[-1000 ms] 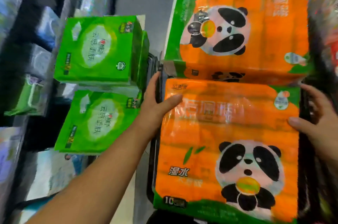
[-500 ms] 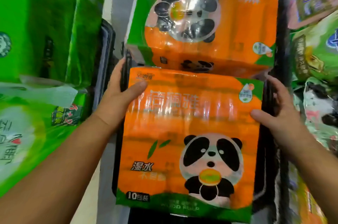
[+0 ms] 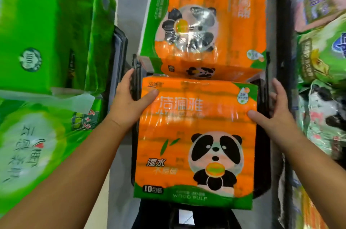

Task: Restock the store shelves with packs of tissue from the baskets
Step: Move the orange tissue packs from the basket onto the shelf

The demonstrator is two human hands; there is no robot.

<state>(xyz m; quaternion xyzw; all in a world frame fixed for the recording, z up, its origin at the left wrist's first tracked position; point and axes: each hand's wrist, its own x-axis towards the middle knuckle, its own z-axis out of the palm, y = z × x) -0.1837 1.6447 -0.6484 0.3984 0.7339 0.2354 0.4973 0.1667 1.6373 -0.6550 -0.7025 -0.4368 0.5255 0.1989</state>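
An orange tissue pack with a panda print (image 3: 194, 140) lies flat on top of a black basket (image 3: 264, 154) in front of me. My left hand (image 3: 129, 101) holds its upper left edge, thumb on the top face and fingers down the side. My right hand (image 3: 275, 110) grips the upper right edge the same way. A second orange panda pack (image 3: 204, 22) lies just beyond it, turned upside down, its near end overlapping the basket's far rim.
Green tissue packs (image 3: 46, 28) are stacked at the left, one above another (image 3: 37, 146), beside a second black basket (image 3: 121, 45). Shelves at the right hold mixed green and pink packs (image 3: 324, 56). Grey floor shows between the stacks.
My view has swung right and closer. My right hand has closed in from the side onto the pack's right edge. The left hand keeps its hold.
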